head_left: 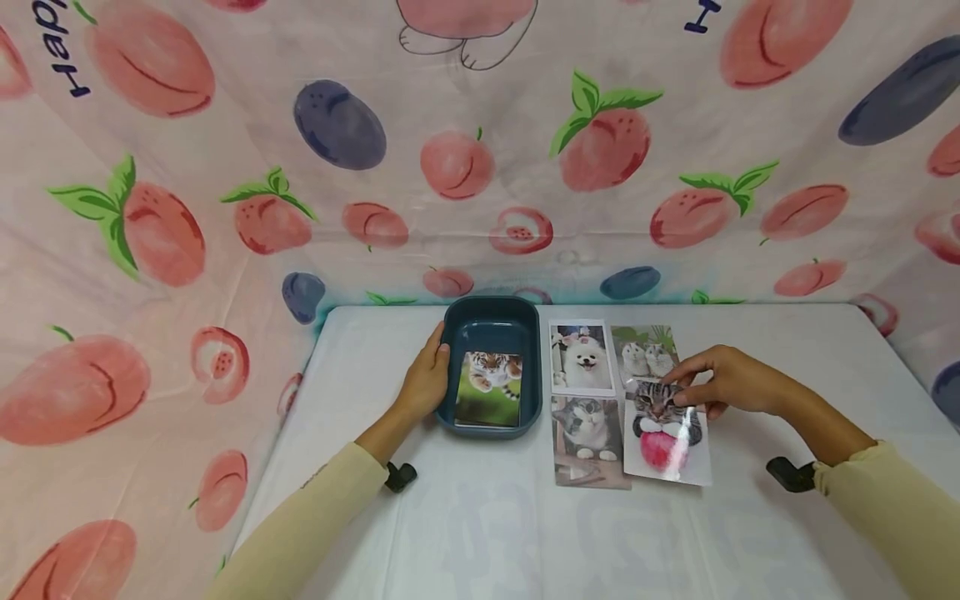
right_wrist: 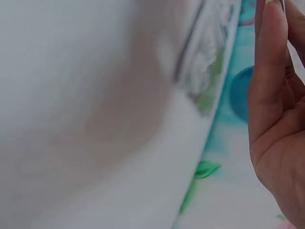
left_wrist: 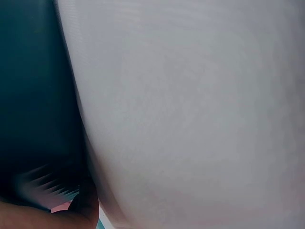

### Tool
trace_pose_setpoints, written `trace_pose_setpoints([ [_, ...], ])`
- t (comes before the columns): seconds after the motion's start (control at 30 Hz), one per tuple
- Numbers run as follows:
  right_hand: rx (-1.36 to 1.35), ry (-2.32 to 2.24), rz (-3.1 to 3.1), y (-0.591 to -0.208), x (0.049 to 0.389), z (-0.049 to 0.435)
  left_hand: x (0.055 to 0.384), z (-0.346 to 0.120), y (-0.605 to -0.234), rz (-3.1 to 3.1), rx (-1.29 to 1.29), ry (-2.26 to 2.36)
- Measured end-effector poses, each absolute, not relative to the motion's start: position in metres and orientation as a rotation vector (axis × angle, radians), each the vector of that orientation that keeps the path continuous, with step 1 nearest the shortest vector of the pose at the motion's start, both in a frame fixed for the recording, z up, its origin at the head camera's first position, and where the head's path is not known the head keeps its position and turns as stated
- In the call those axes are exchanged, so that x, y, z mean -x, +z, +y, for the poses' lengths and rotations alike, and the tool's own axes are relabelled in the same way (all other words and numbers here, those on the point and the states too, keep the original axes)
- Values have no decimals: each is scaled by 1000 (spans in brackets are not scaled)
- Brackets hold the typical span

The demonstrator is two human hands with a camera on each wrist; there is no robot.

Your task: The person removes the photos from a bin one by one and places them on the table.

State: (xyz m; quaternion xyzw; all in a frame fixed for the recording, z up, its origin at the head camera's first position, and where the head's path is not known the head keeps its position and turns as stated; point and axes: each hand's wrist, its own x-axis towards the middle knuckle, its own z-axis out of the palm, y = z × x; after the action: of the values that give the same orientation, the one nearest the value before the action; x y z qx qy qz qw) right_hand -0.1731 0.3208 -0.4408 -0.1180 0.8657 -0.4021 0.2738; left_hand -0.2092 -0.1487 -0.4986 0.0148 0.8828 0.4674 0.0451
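A dark teal rectangular box [head_left: 531, 367] stands on the table, with a photo card of a tiger cub [head_left: 487, 392] lying inside. My left hand [head_left: 426, 379] grips the box's left side, thumb at the rim; the left wrist view shows part of that hand [left_wrist: 81, 210] against the dark wall. Between thumb and fingers, my right hand [head_left: 731, 382] pinches the top of a photo card of a cat with a pink ball [head_left: 663, 442]. This card overlaps the hamster photo card [head_left: 637, 346] and slightly the grey-and-white cat photo card [head_left: 588, 433]. In the right wrist view, my right hand [right_wrist: 281, 129] is at the right edge.
A white dog photo card [head_left: 582, 358] lies between the box and the hamster card. White cloth covers the table [head_left: 480, 533]. Behind it hangs a pink fruit-print curtain [head_left: 465, 100], which continues along the left side.
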Motion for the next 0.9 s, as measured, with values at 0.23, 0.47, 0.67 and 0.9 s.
trace_pose_setpoints([
  [0.23, 328, -1052, 2390, -468, 167, 329, 209, -149, -500, 2696, -45, 1432],
  [0.47, 286, -975, 2519, -482, 169, 329, 209, -149, -500, 2694, -51, 1431],
  [0.67, 301, -878, 2611, -486, 168, 325, 208, -148, -499, 2696, -39, 1426],
  [0.9, 299, -844, 2660, -478, 168, 324, 208, -148, -498, 2690, -36, 1440],
])
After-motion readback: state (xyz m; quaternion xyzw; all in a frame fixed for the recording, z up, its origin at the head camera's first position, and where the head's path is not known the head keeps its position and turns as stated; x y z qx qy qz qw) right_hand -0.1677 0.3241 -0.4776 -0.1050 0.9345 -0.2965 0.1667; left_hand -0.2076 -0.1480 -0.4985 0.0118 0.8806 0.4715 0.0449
